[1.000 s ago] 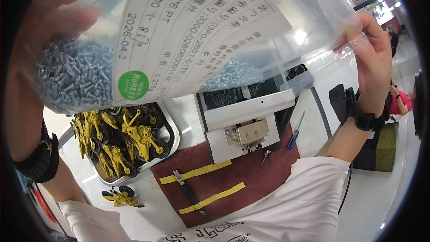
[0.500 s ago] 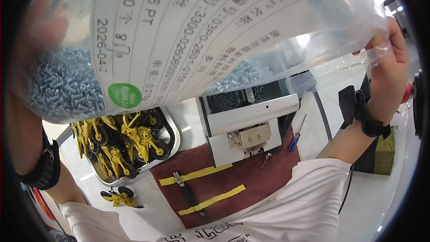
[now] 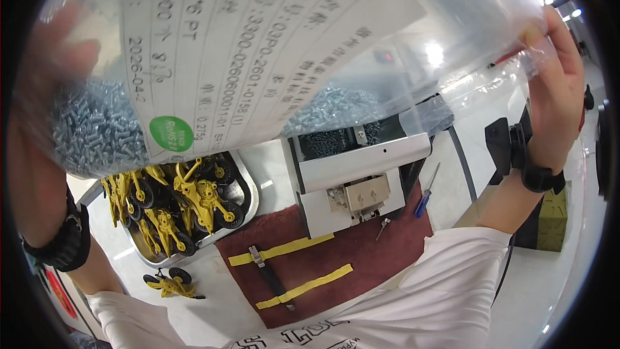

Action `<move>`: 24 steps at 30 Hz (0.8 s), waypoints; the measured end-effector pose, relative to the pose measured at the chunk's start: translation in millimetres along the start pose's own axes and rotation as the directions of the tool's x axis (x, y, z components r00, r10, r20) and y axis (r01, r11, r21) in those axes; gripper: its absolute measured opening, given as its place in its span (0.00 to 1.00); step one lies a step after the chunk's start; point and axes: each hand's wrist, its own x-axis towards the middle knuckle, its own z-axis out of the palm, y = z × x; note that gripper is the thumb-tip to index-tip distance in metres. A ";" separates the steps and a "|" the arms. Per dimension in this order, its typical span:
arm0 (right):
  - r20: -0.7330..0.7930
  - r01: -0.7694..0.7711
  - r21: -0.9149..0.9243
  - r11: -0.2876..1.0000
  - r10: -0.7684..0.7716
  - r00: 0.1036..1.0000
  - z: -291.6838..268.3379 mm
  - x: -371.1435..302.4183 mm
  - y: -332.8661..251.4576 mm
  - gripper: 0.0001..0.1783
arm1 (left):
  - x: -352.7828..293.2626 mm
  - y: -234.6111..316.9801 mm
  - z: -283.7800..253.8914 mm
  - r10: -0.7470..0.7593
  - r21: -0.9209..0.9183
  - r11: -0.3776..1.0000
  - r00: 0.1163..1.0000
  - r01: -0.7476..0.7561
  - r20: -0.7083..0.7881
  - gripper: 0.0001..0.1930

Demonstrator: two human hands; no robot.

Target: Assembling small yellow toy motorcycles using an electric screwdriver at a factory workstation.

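A clear plastic bag of small silver screws (image 3: 97, 129) fills the upper view, held up above the bench. A white printed label (image 3: 271, 39) with a round green sticker (image 3: 171, 134) covers its middle. My left hand (image 3: 61, 52) holds the bag's left end, its blurred fingers seen partly through the plastic. At the upper right, my right hand (image 3: 555, 71) pinches the bag's gathered edge. Screws lie heaped in the bag's left end and along its lower middle. Beneath the bag stands a grey metal screw feeder (image 3: 361, 168) with dark screws in its trough (image 3: 323, 144).
On the left, a metal tray (image 3: 252, 210) carries several yellow toy motorcycles (image 3: 200, 197); another toy motorcycle (image 3: 173, 283) lies beside it. A maroon mat (image 3: 336, 297) with yellow tape strips lies in front of the feeder. A blue-handled screwdriver (image 3: 423, 203) rests on the mat's right edge.
The bag has shifted a little left and its label has tilted. My right hand has moved slightly up and left, still pinching the edge. My left hand remains at the bag's left end.
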 end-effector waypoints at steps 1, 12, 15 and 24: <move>-0.051 -0.055 -0.016 0.998 0.054 0.997 -1.3 1.5 0.7 0.18 | -6.3 -1.3 -1.7 -0.018 0.007 1.000 1.000 0.018 -0.021 0.21; -0.037 0.083 0.047 0.995 -0.081 0.996 45.9 23.7 -57.4 0.07 | -47.9 -5.7 33.7 -0.339 -0.564 0.804 0.925 0.191 -0.171 0.21; 0.118 -0.030 0.152 0.988 0.012 0.993 35.4 27.4 -58.3 0.06 | -40.2 12.3 38.6 -0.424 -0.571 0.788 0.875 0.230 -0.233 0.21; 0.056 0.066 0.024 0.998 -0.067 0.996 35.6 22.7 -54.5 0.11 | -36.7 25.5 35.6 -0.292 -0.600 0.778 0.953 0.186 -0.084 0.24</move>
